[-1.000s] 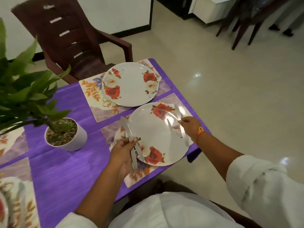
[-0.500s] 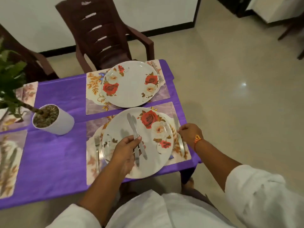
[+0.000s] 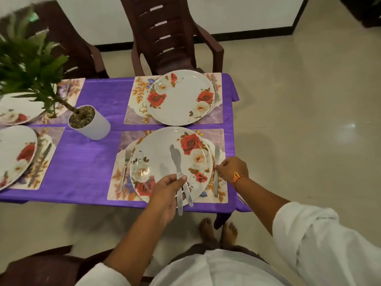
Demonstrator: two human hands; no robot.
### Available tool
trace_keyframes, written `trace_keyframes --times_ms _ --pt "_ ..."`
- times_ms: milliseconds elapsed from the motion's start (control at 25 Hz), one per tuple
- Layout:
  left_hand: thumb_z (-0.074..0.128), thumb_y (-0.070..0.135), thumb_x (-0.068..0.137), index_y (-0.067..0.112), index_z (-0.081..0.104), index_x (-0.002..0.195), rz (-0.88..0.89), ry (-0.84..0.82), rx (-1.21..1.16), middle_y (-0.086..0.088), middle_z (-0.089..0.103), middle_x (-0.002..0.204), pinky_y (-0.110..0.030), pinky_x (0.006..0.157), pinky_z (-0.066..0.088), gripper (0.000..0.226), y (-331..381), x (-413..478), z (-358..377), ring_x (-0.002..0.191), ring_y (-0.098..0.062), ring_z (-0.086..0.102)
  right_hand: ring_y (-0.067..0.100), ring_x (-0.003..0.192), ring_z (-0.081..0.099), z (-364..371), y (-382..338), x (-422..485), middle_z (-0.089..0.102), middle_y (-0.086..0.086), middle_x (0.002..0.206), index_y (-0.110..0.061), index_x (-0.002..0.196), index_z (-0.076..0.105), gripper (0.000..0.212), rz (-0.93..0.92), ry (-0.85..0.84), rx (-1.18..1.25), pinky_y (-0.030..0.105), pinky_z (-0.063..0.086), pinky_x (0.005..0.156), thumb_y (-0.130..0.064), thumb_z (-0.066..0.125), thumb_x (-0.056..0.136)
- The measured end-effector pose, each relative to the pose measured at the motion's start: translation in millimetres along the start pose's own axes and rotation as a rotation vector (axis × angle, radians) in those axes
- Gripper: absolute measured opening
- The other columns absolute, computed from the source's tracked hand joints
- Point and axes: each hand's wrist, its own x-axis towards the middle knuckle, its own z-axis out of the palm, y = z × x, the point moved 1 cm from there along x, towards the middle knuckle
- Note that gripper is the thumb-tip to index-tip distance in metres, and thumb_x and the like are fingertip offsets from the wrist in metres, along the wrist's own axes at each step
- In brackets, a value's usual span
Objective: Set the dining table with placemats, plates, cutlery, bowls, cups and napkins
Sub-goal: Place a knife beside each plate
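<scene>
Steel-grey and plain, two knives (image 3: 178, 168) sit together in your left hand (image 3: 168, 190). Thumb and fingers (image 3: 181, 178) curl round them about halfway along, with the rounded blades pointing away from you and the handles toward you. They hang over the near plate (image 3: 156, 149), white with red and cream roses, which lies on a floral placemat (image 3: 221, 137). A single knife (image 3: 216, 155) lies flat on that placemat just right of the plate, blade away from you. Your right hand (image 3: 233, 168) has its fingers curled at the knife's middle, and you cannot tell whether they pinch it or only touch it. A fork (image 3: 126, 164) lies left of the plate. Purple cloth covers the counter (image 3: 88, 162).
</scene>
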Motion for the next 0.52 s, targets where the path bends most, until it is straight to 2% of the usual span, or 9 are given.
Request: trace_keyframes --times_ms 80,160,280,360,400,520 --pt "0.075 0.017 0.088 0.007 0.072 0.104 0.002 0.001 -0.007 -0.009 0.075 0.086 -0.047 0.089 0.057 0.019 -1.5 2.3 2.5 0.093 -0.033 0.069 0.019 0.069 0.070 -4.7 0.1 -1.4 0.073 -0.001 0.067 -0.016 0.068 0.073 0.033 0.003 -0.012 -0.028 0.034 0.059 0.072 -0.044 0.074 0.087" --pt "0.077 0.019 0.087 0.009 0.073 0.103 -0.006 -0.005 -0.046 -0.011 0.075 0.093 -0.048 0.090 0.057 0.019 -1.1 5.1 9.1 0.097 -0.034 0.069 0.019 0.069 0.070 -13.2 -5.1 -2.3 0.072 0.001 0.068 -0.015 0.070 0.073 0.032 -0.020 0.025 -0.035 0.038 0.060 0.074 -0.041 0.072 0.089" --pt "0.077 0.018 0.087 0.011 0.072 0.105 -0.016 -0.020 -0.112 -0.009 0.076 0.099 -0.042 0.079 0.058 0.020 3.2 8.7 25.2 0.097 -0.030 0.069 0.017 0.067 0.072 -29.2 -26.8 -8.1 0.074 0.007 0.074 -0.009 0.079 0.073 0.025 -0.041 0.005 0.289 0.040 0.063 0.073 -0.029 0.071 0.093" --pt "0.076 0.018 0.087 0.011 0.072 0.104 -0.024 -0.028 -0.149 -0.009 0.077 0.097 -0.038 0.068 0.060 0.019 5.9 11.0 37.1 0.093 -0.029 0.071 0.018 0.072 0.073 -38.5 -49.3 -16.4 0.076 0.013 0.084 -0.005 0.089 0.074 0.021 -0.037 -0.142 0.464 0.035 0.064 0.074 -0.025 0.069 0.095" --pt "0.076 0.020 0.088 0.012 0.072 0.104 -0.025 -0.025 -0.144 -0.009 0.076 0.098 -0.041 0.069 0.062 0.019 5.8 13.2 43.4 0.093 -0.031 0.071 0.017 0.075 0.073 -42.7 -57.5 -19.8 0.076 0.014 0.088 -0.004 0.095 0.074 0.022 -0.036 -0.236 0.504 0.033 0.063 0.075 -0.025 0.067 0.097" --pt "0.075 0.026 0.089 0.018 0.073 0.103 -0.032 -0.002 -0.097 -0.006 0.075 0.101 -0.052 0.085 0.059 0.016 7.9 17.5 66.3 0.096 -0.032 0.068 0.017 0.085 0.074 -54.4 -68.7 -22.0 0.076 0.015 0.098 -0.002 0.108 0.072 0.032 -0.041 -0.508 0.573 0.033 0.060 0.082 -0.032 0.066 0.098"
